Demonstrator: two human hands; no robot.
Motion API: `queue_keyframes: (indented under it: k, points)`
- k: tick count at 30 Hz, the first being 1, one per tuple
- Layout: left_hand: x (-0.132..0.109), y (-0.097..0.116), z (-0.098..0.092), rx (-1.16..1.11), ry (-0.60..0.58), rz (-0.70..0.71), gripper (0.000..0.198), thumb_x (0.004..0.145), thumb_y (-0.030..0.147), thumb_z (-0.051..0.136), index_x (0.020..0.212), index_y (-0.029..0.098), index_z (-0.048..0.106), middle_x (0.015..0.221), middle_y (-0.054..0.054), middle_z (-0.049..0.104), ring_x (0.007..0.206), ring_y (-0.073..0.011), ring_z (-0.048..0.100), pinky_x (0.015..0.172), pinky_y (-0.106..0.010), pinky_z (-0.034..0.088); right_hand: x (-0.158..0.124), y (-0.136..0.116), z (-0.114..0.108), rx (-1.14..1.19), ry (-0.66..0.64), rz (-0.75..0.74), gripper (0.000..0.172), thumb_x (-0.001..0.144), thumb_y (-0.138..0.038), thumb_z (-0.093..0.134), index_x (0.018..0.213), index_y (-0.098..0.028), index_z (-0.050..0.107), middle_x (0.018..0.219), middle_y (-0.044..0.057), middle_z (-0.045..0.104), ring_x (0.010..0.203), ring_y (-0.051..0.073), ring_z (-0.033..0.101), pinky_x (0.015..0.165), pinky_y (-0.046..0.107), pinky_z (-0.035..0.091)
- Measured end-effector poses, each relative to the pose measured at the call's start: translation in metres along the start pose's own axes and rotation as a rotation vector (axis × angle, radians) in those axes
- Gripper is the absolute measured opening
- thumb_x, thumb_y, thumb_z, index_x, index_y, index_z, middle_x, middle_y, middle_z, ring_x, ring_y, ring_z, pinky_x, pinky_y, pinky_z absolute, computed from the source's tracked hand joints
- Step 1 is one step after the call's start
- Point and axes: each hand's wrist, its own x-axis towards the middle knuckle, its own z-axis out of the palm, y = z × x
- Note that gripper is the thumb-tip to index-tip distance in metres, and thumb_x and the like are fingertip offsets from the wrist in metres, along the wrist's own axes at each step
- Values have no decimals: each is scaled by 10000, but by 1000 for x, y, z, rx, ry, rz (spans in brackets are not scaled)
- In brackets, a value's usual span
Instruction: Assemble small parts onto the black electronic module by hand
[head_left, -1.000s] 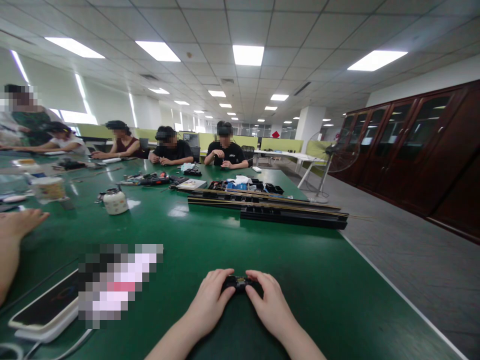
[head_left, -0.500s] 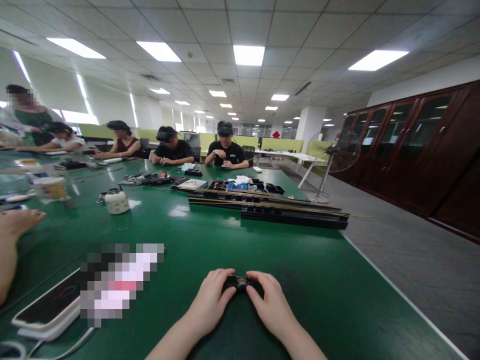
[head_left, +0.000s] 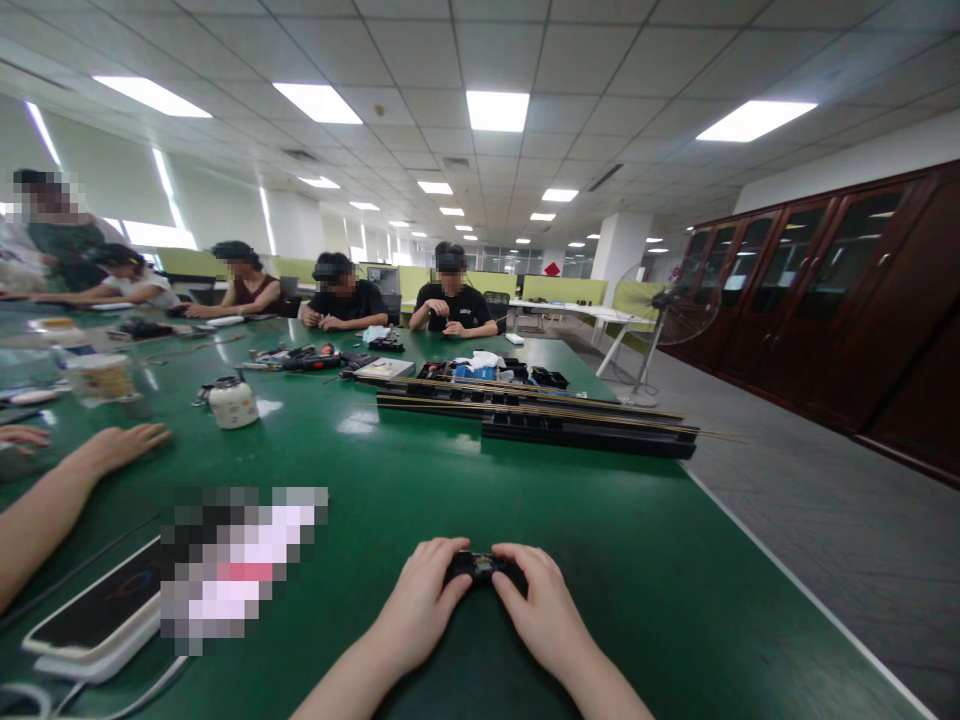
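A small black object (head_left: 482,566) with a yellowish patch in its middle is held low over the green table (head_left: 360,500), near its front edge. My left hand (head_left: 422,600) grips its left end between thumb and fingers. On the right end my right hand (head_left: 541,605) has the same kind of grip. My fingers cover both ends, so its exact kind cannot be made out. To the left lies a phone (head_left: 101,600) on a white block with cables, beside a blurred-out bright patch.
Long black rails (head_left: 585,435) with thin brass-coloured rods lie across the table ahead. A white jar (head_left: 234,402) stands left, near a tub (head_left: 101,378). Another person's arm (head_left: 71,490) rests at far left. Several people sit along the far side. A fan (head_left: 664,300) stands right.
The other person's arm at far left has reached further over the table to the right. Both my hands and the black object have stayed in place.
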Motion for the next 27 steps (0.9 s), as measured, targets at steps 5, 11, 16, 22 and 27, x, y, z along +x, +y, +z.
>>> queue_keyframes:
  k: [5,11,16,22,27]
  points:
    - [1,-1,0,4,-3,-6,318,778,253,482,1086,197,534,1080,-78,597,1030,-217,497,916,-373,382,0,-1,0,11,5,-5,248,736,-239,501,946,-232,632,975,44,659,973,227,558,926,402,367]
    - [1,-5,3,4,14,12,336,749,216,518,1085,214,525,1075,-61,597,1022,-207,500,915,-365,383,0,-2,0,-10,-3,-2,270,734,-223,501,977,-205,618,996,57,646,976,221,549,931,392,366]
    - [0,-2,2,19,5,5,341,745,210,521,1086,211,522,1074,-62,597,1023,-207,498,914,-358,380,0,-1,0,-20,-10,-4,271,742,-233,495,986,-216,611,1010,50,643,992,218,544,942,390,357]
    - [-1,-2,2,19,7,14,335,752,224,514,1086,228,513,1084,-62,589,1024,-214,495,913,-375,378,1,1,0,-13,-17,8,271,737,-239,495,978,-223,617,1009,50,648,998,226,547,942,402,354]
    - [-1,-1,1,23,-1,14,335,756,223,513,1091,213,512,1085,-67,587,1026,-211,491,918,-369,375,1,1,0,-7,-18,3,263,738,-238,497,970,-226,620,1004,51,647,993,226,546,943,407,354]
